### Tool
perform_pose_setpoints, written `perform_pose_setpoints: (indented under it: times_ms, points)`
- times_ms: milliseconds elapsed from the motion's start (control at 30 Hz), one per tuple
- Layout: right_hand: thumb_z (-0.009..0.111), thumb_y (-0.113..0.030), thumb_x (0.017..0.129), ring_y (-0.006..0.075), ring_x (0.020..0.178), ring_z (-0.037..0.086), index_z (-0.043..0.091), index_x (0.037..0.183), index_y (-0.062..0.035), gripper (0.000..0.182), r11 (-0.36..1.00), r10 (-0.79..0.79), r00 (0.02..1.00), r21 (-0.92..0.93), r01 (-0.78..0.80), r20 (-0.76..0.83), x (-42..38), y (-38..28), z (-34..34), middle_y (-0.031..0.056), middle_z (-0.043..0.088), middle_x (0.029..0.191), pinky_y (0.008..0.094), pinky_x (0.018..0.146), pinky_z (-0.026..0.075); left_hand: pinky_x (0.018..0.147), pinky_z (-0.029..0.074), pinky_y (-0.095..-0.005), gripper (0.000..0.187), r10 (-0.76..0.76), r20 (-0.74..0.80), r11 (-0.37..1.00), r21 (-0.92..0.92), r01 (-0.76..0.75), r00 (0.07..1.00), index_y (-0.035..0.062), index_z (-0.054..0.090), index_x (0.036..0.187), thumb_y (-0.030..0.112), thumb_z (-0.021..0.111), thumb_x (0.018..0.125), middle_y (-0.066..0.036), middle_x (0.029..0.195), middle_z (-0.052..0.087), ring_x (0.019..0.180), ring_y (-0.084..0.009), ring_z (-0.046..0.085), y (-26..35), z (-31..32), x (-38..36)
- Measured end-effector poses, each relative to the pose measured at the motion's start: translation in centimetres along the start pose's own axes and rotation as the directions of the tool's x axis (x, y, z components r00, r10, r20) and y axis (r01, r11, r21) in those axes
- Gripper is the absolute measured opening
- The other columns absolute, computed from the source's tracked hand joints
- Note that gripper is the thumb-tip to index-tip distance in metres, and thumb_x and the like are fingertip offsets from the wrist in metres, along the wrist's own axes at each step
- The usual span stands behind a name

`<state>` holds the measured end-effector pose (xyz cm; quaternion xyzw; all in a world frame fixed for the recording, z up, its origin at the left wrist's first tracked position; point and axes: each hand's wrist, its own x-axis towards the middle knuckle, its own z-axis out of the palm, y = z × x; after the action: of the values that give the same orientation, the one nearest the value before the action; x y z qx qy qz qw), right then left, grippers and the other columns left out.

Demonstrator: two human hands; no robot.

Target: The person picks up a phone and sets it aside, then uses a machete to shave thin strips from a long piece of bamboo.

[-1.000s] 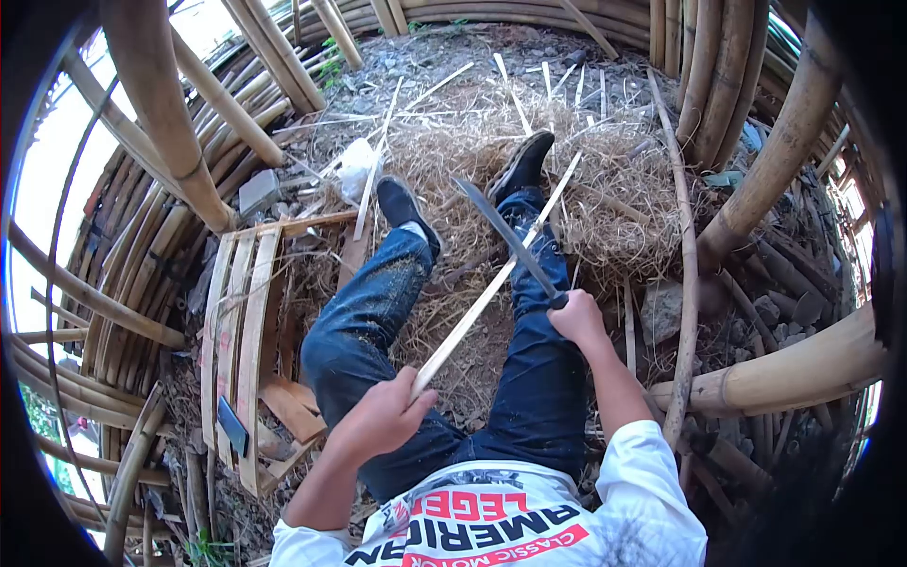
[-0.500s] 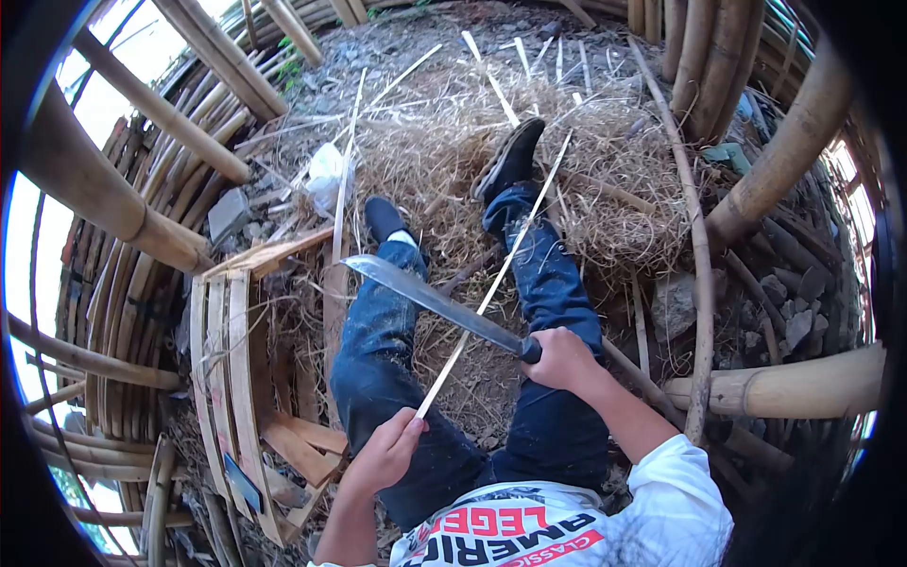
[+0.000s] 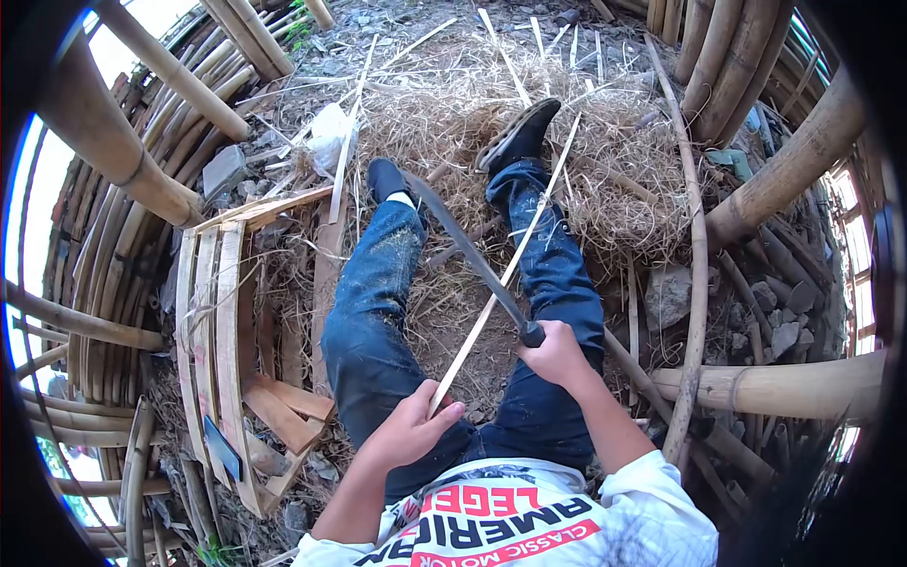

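My left hand (image 3: 416,430) is closed on the near end of a long pale bamboo strip (image 3: 475,333), which runs up and to the right between my legs and over the shin on the right. My right hand (image 3: 553,355) grips the dark handle of a long machete (image 3: 467,248). The curved blade points up and left, its tip near the shoe (image 3: 385,180) on the left. In this view the blade crosses the strip a little beyond the handle; whether they touch I cannot tell.
A wooden crate (image 3: 227,331) with a phone (image 3: 223,448) on it stands at the left. Bamboo poles (image 3: 770,389) surround the place. Dry shavings (image 3: 624,180) and more strips lie beyond my feet. A white plastic bag (image 3: 328,134) and rubble (image 3: 669,298) are on the ground.
The machete has swung from lying nearly across to pointing more steeply away, its handle slightly lower. My left hand has turned and moved slightly right with the strip. The camera view has shifted a little.
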<state>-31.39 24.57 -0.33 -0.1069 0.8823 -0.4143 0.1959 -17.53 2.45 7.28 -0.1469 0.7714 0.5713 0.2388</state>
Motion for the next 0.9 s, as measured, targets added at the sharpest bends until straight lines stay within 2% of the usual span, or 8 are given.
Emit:
perform_pose_setpoints:
  times_ms: [100, 200, 267, 333, 400, 500, 767, 900]
  points:
    - [0.067, -0.011, 0.069, 0.0127, 0.051, 0.047, 0.054, 0.066, 0.0037, 0.02, 0.981, 0.015, 1.0, 0.191, -0.013, -0.005, -1.4, 0.7, 0.9, 0.0075, 0.054, 0.054, 0.0321, 0.052, 0.042, 0.061, 0.045, -0.0321, 0.039, 0.004, -0.012, 0.999, 0.046, -0.003, 1.0, -0.0013, 0.053, 0.1, 0.035, 0.064, 0.092, -0.011, 0.075, 0.058, 0.068, -0.0158, 0.055, 0.5, 0.8, -0.5]
    - [0.067, -0.011, 0.068, 0.0125, 0.052, 0.049, 0.053, 0.063, 0.0027, 0.02, 0.974, 0.059, 0.998, 0.218, -0.064, 0.028, -2.1, 1.0, 1.1, 0.0062, 0.054, 0.054, 0.0319, 0.052, 0.041, 0.063, 0.047, -0.0362, 0.042, 0.022, -0.027, 0.999, 0.045, -0.021, 0.999, -0.0034, 0.052, 0.102, 0.034, 0.067, 0.09, -0.018, 0.079, 0.063, 0.071, -0.024, 0.063, 0.6, 1.3, -0.9]
    - [0.067, -0.012, 0.069, 0.0131, 0.052, 0.051, 0.053, 0.063, 0.0033, 0.022, 0.965, 0.099, 0.993, 0.237, -0.11, 0.058, -1.8, 1.7, 0.7, 0.0084, 0.054, 0.054, 0.0326, 0.053, 0.042, 0.063, 0.047, -0.0384, 0.041, -0.001, -0.035, 0.993, 0.12, 0.005, 0.999, -0.0033, 0.051, 0.102, 0.033, 0.066, 0.09, -0.02, 0.077, 0.063, 0.072, -0.0284, 0.065, 0.7, 1.4, -1.2]
    - [0.068, -0.018, 0.068, 0.0302, 0.064, 0.066, 0.063, 0.071, 0.0027, 0.022, 0.995, 0.07, 0.995, 0.06, -0.074, 0.072, -0.9, 1.4, -0.4, 0.02, 0.064, 0.066, 0.0375, 0.063, 0.05, 0.063, 0.047, -0.0395, 0.04, 0.013, -0.05, 0.993, 0.118, -0.007, 0.999, -0.0031, 0.051, 0.102, 0.032, 0.066, 0.091, -0.022, 0.076, 0.062, 0.071, -0.0297, 0.065, 0.7, 1.2, -1.3]
    - [0.071, -0.027, 0.068, 0.0405, 0.08, 0.066, 0.071, 0.079, -0.0049, 0.025, 0.986, 0.056, 0.998, -0.157, -0.055, -0.001, -0.5, -0.1, -1.8, 0.0219, 0.067, 0.076, 0.0439, 0.073, 0.054, 0.063, 0.047, -0.0407, 0.039, 0.029, -0.066, 0.993, 0.119, -0.021, 0.997, -0.0029, 0.051, 0.102, 0.031, 0.066, 0.091, -0.023, 0.075, 0.062, 0.071, -0.0311, 0.065, 0.9, 0.8, -1.5]
    - [0.069, -0.032, 0.07, 0.0377, 0.082, 0.068, 0.073, 0.082, -0.0102, 0.026, 0.874, 0.054, 0.998, -0.482, -0.058, -0.023, 0.9, -0.9, -3.6, 0.0198, 0.069, 0.082, 0.0467, 0.079, 0.054, 0.061, 0.045, -0.0412, 0.037, 0.005, -0.069, 0.986, 0.168, 0.007, 0.998, -0.0025, 0.051, 0.102, 0.03, 0.065, 0.091, -0.022, 0.073, 0.061, 0.068, -0.0309, 0.064, 1.3, -0.3, -2.0]
    - [0.066, -0.024, 0.069, 0.0401, 0.087, 0.067, 0.071, 0.083, -0.0023, 0.026, 0.861, 0.201, 0.96, -0.434, -0.267, -0.193, 7.7, 4.1, -8.6, 0.0238, 0.069, 0.086, 0.0459, 0.081, 0.054, 0.05, 0.039, -0.0321, 0.035, -0.042, 0.015, 0.996, 0.08, 0.041, 0.999, -0.0015, 0.05, 0.1, 0.023, 0.071, 0.087, -0.008, 0.063, 0.053, 0.055, -0.0145, 0.049, 1.4, -1.5, -4.1]
    - [0.065, -0.024, 0.07, 0.0412, 0.085, 0.066, 0.07, 0.082, -0.001, 0.026, 0.887, 0.163, 0.958, -0.389, -0.247, -0.236, 7.6, 3.2, -7.3, 0.0258, 0.068, 0.085, 0.0472, 0.081, 0.053, 0.05, 0.039, -0.033, 0.036, -0.006, 0.03, 0.997, 0.077, 0.004, 1.0, -0.001, 0.047, 0.099, 0.023, 0.071, 0.087, -0.009, 0.061, 0.052, 0.054, -0.0154, 0.049, 1.3, -0.7, -3.1]
